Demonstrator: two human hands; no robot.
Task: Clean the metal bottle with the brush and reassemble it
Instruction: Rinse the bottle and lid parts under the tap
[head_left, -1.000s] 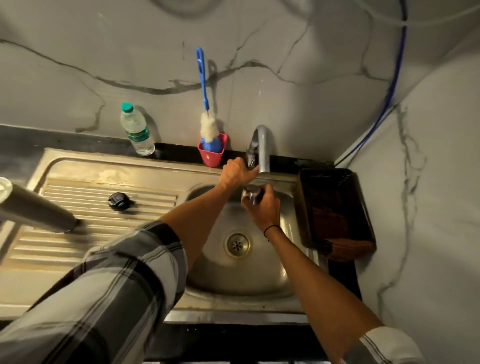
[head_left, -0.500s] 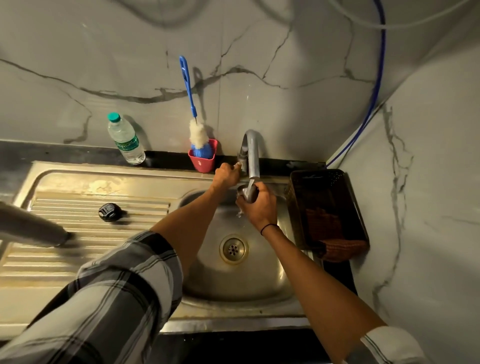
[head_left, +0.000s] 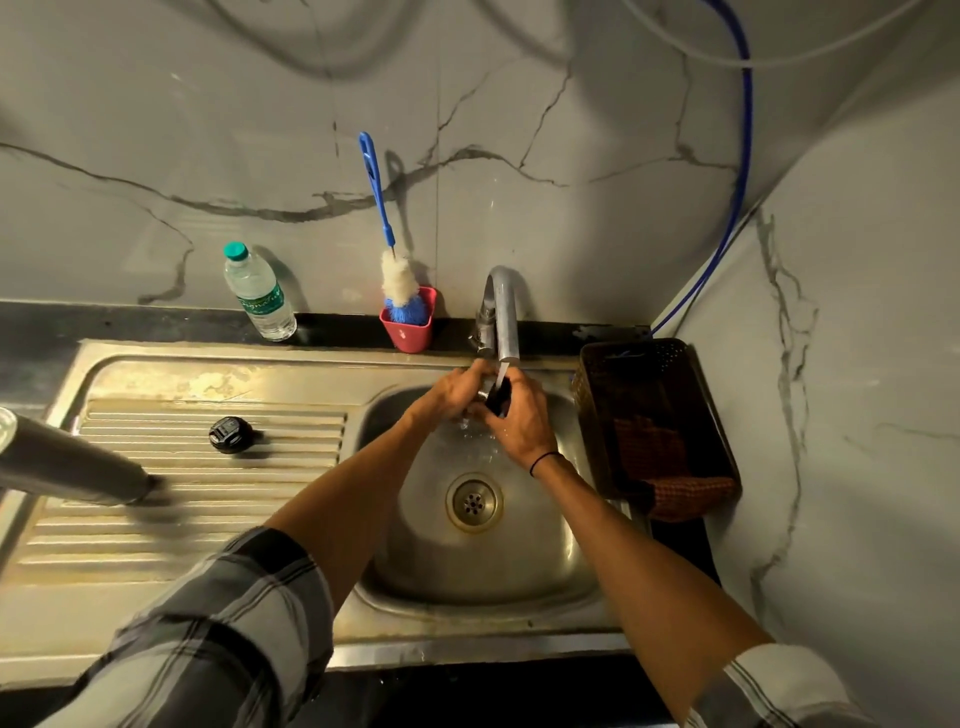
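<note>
- Left hand (head_left: 457, 389) has come off the tap handle and is now meeting the right hand (head_left: 519, 421) under the running tap (head_left: 503, 312); both grips are clamping on a small dark bottle part (head_left: 497, 397).
- Sink (head_left: 519, 571) basin is giving open room below; keeping the part low should limit splash.
- Basket (head_left: 660, 415) is crowding the right edge, spout is just above the knuckles.
- Metal bottle (head_left: 62, 462) is lying on the drainboard at left, well apart; black cap (head_left: 230, 434) is sitting nearer.
- Brush (head_left: 397, 280) is standing in the red cup (head_left: 410, 332), untouched.
- Judging: rinsing by turning the part under the stream, firm pinch since it is wet.
</note>
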